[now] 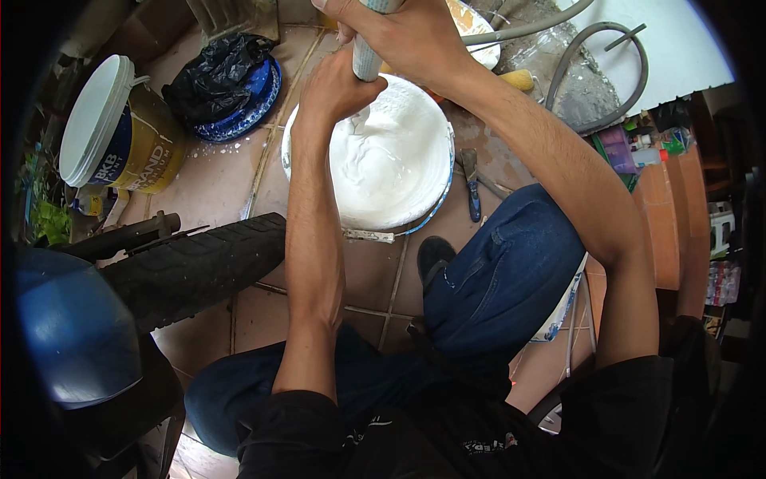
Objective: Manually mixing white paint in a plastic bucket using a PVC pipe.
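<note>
beneath left hand [335, 89] and right hand [416, 40], gripping a pale tube [368, 61] — white paste [399, 164], likely mid-stir; next calls for steady turning.

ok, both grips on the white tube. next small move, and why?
Probably steady the white tube before shifting it. The left grip and right grip are both closed on it, its visible end appears near the far rim of the open bucket, and that bucket holds thick white mix, so a bump might splash. Depth there can't be judged.
</note>
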A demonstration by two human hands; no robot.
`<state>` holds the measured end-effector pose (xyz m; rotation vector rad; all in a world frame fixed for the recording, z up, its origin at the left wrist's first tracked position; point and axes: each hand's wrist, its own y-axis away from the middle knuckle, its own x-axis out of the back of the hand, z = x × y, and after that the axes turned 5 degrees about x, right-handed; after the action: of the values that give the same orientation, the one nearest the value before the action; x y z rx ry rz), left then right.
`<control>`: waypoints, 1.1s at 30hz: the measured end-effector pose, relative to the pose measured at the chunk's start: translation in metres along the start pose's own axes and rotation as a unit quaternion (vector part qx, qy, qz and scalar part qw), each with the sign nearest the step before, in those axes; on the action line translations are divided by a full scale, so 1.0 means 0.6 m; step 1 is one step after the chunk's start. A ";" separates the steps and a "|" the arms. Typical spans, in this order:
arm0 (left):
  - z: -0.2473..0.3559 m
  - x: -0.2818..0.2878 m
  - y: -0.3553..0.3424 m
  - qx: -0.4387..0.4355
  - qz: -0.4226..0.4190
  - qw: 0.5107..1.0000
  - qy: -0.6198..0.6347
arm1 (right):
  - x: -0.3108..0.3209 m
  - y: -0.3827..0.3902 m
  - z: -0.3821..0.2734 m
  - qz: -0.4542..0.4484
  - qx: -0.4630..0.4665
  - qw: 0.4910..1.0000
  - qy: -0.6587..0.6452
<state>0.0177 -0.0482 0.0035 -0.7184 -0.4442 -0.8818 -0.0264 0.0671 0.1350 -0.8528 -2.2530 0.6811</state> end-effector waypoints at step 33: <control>0.034 0.043 0.021 0.097 -0.193 0.975 -0.055 | 0.012 -0.010 0.011 -0.013 -0.151 0.975 -0.159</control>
<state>0.0418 -0.0418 0.0288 -0.5097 -0.7760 -1.1470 -0.0377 0.0665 0.1374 -0.9059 -2.7018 0.4965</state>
